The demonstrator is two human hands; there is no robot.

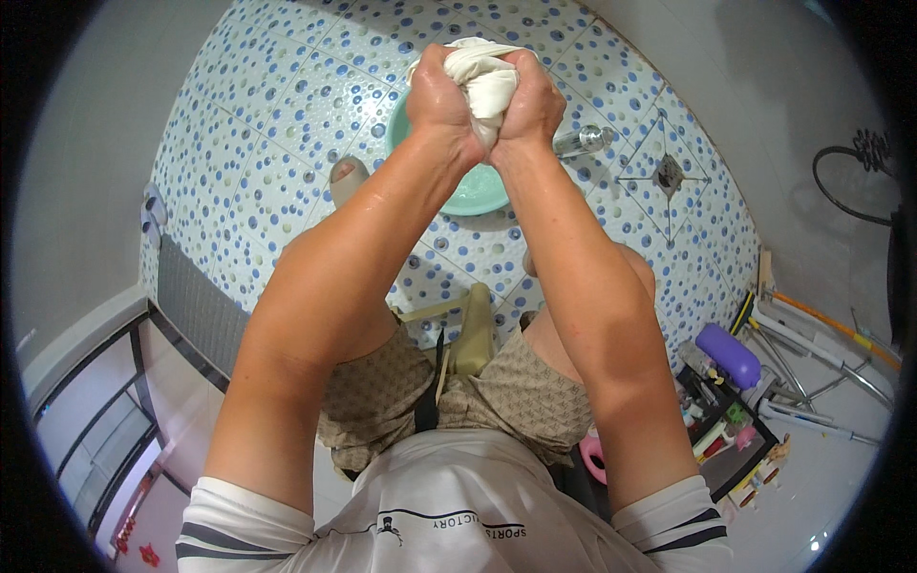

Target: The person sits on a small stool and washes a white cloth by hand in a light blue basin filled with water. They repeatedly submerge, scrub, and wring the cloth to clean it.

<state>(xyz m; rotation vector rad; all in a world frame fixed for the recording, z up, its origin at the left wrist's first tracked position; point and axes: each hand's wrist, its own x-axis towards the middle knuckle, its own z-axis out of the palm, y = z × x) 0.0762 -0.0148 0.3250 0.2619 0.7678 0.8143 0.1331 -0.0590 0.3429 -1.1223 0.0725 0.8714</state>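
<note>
A bunched, wet-looking white cloth point(489, 91) is squeezed between my two hands, over a mint-green basin point(478, 196) on the floor. My left hand point(439, 100) wraps round its left side, and my right hand point(531, 100) grips the right side. Both wrists come close together below the cloth. Water shows in the basin's near part; my hands and forearms hide much of the rest. Whether the cloth is one piece of clothing or a towel I cannot tell.
A clear, shiny cylinder point(583, 141) is right of the basin, near a floor drain point(668, 175). A dark mat point(199, 291) lies at left. At lower right are a purple bottle point(728, 355), a black tray point(755, 444) of small items and metal poles point(812, 344).
</note>
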